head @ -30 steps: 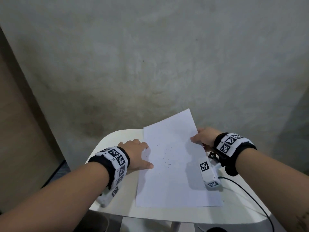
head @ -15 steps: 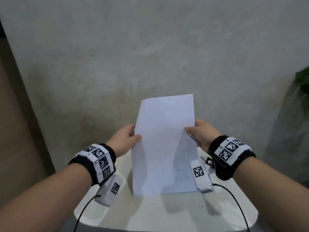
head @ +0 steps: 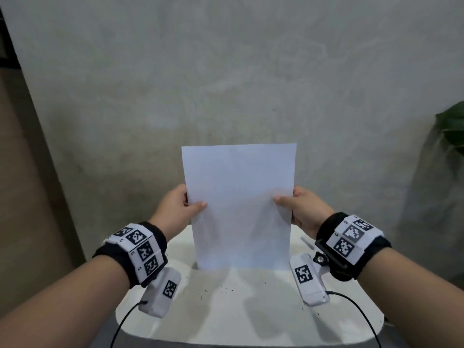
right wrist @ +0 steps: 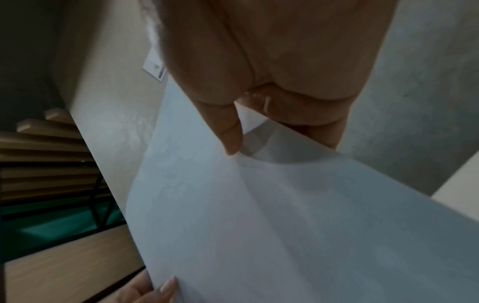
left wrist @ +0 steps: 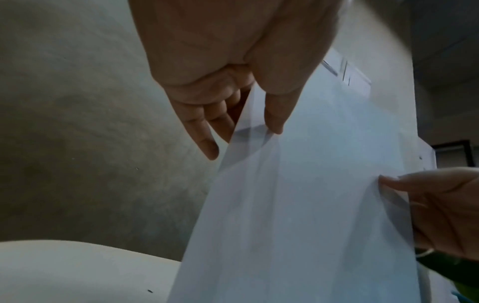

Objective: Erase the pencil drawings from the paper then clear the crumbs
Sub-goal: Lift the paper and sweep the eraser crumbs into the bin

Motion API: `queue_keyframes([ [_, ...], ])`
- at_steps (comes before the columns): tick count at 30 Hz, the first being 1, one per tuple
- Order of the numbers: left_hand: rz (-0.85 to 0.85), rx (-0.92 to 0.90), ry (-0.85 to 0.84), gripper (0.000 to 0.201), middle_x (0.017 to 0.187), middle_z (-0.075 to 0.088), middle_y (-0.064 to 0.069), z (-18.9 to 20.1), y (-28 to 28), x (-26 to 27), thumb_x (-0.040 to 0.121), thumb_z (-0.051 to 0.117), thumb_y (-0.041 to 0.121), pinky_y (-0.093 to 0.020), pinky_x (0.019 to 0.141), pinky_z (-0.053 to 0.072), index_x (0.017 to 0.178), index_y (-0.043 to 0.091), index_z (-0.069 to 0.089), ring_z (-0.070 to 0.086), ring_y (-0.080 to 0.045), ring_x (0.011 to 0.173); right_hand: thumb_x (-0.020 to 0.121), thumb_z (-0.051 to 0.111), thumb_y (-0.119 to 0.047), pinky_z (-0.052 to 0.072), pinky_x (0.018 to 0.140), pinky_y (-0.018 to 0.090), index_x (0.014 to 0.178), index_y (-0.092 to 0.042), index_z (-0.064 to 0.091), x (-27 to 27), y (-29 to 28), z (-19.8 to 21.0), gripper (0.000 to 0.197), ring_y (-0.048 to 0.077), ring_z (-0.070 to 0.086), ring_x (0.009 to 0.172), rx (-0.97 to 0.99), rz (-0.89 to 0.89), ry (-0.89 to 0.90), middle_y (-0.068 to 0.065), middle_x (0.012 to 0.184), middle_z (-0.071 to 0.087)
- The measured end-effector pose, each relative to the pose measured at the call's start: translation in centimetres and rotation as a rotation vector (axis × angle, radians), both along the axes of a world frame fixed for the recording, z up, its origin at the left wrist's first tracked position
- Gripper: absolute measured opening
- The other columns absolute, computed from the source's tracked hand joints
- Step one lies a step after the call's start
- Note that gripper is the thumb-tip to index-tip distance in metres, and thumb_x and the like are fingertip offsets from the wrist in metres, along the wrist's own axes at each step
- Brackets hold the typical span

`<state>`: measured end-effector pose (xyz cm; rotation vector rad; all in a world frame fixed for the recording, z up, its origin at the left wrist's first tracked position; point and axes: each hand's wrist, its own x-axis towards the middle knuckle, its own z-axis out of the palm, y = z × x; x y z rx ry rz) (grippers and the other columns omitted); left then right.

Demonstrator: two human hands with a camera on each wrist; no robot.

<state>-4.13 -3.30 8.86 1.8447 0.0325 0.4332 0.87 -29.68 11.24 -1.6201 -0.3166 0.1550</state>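
The sheet of paper (head: 239, 204) stands nearly upright above the far half of the small white table (head: 251, 320), held between both hands with its lower edge hanging just over the tabletop. The left hand (head: 175, 209) pinches the paper's left edge about midway up, thumb on the near face and fingers behind; from the left wrist view the thumb (left wrist: 274, 114) presses the front of the sheet while the fingers (left wrist: 207, 133) lie behind it. The right hand (head: 305, 209) pinches the right edge at about the same height, thumb in front, fingers behind. The near face of the paper looks blank. Dark eraser crumbs (head: 211, 290) lie scattered on the table just nearer than the paper's lower edge, between the two wrists. A green leaf (head: 452, 129) shows at the far right against the grey wall (head: 226, 71).
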Motion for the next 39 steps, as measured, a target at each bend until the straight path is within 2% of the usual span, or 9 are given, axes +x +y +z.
queue_keyframes([
  [10,-0.118,0.216,0.101,0.015,0.077,0.073,0.017,-0.4,-0.2,-0.5,0.091,0.067,0.009,-0.014,0.061,0.046,0.090,0.024,0.068,0.064,0.004,0.066,0.094,0.052,0.000,0.057,0.080,0.036,0.112,0.002,0.064,0.5,0.2,-1.1,0.022,0.025,0.069,0.085,-0.121,-0.074,0.006,0.014,0.099,0.071],
  [13,-0.048,0.169,0.022,0.011,0.083,0.076,0.012,-0.4,-0.3,-0.6,0.093,0.065,0.013,-0.021,0.071,0.054,0.088,0.016,0.073,0.070,-0.001,0.076,0.095,0.052,-0.001,0.051,0.092,0.044,0.109,0.003,0.065,0.7,0.1,-1.3,0.020,0.032,0.066,0.095,-0.166,-0.112,0.002,0.022,0.111,0.068],
  [16,-0.023,0.040,-0.042,0.014,0.094,0.077,0.001,0.2,-0.5,-0.5,0.093,0.066,0.019,-0.025,0.073,0.058,0.097,0.008,0.074,0.073,-0.013,0.086,0.096,0.050,-0.002,0.057,0.074,0.030,0.096,-0.007,0.067,0.6,-0.1,-0.7,0.018,0.017,0.070,0.076,-0.013,-0.082,-0.034,0.011,0.097,0.071],
  [22,-0.086,0.422,0.251,0.048,0.105,0.074,-0.012,-2.3,0.5,0.5,0.088,0.063,0.047,-0.042,0.083,0.056,0.105,0.002,0.071,0.069,-0.030,0.091,0.096,0.052,-0.012,0.044,0.076,0.030,0.089,-0.016,0.062,1.0,-0.4,-3.5,0.013,0.021,0.057,0.086,-0.407,-0.038,0.059,0.012,0.103,0.067],
  [29,0.167,0.089,0.075,0.065,0.101,0.071,-0.024,-2.3,2.7,0.7,0.077,0.062,0.057,-0.056,0.085,0.055,0.099,-0.004,0.067,0.069,-0.037,0.092,0.098,0.049,-0.020,0.038,0.089,0.015,0.123,-0.022,0.059,-4.9,-5.6,-2.6,0.027,0.008,0.052,0.118,-0.209,-0.148,-0.098,-0.007,0.124,0.061],
  [31,0.213,-0.024,0.066,0.057,0.102,0.071,-0.023,-2.9,4.2,0.1,0.075,0.061,0.056,-0.060,0.087,0.054,0.097,0.004,0.069,0.069,-0.040,0.095,0.098,0.044,-0.034,0.032,0.096,0.008,0.129,-0.018,0.056,-7.8,-8.2,-5.2,0.037,0.006,0.046,0.124,-0.437,-0.212,-0.117,-0.006,0.134,0.055],
  [34,0.271,-0.157,0.064,0.029,0.097,0.071,-0.020,-3.6,5.4,-1.8,0.089,0.060,0.037,-0.049,0.085,0.055,0.092,0.010,0.068,0.068,-0.040,0.088,0.063,-0.007,-0.089,0.020,0.116,0.035,0.149,-0.018,0.029,-11.8,-9.7,-11.4,0.117,0.015,0.020,0.145,-1.208,-0.165,0.056,-0.001,0.157,0.025],
  [37,0.314,-0.211,0.024,0.016,0.088,0.067,-0.007,-4.7,6.6,-3.1,0.102,0.050,0.017,-0.034,0.073,0.050,0.097,0.010,0.065,0.064,-0.026,0.080,0.067,-0.014,-0.088,0.040,0.103,0.057,0.137,-0.003,0.051,-12.5,-8.4,-14.5,0.127,0.035,0.044,0.133,-1.414,-0.155,0.068,0.017,0.146,0.043],
  [39,0.315,-0.272,-0.003,0.015,0.093,0.067,-0.002,-5.4,7.2,-4.1,0.102,0.049,0.016,-0.036,0.082,0.050,0.099,0.014,0.064,0.064,-0.021,0.085,0.054,-0.027,-0.086,0.023,0.115,0.051,0.150,-0.005,0.026,-12.1,-5.0,-14.0,0.136,0.035,0.020,0.145,-1.457,-0.136,0.001,0.019,0.157,0.018],
])
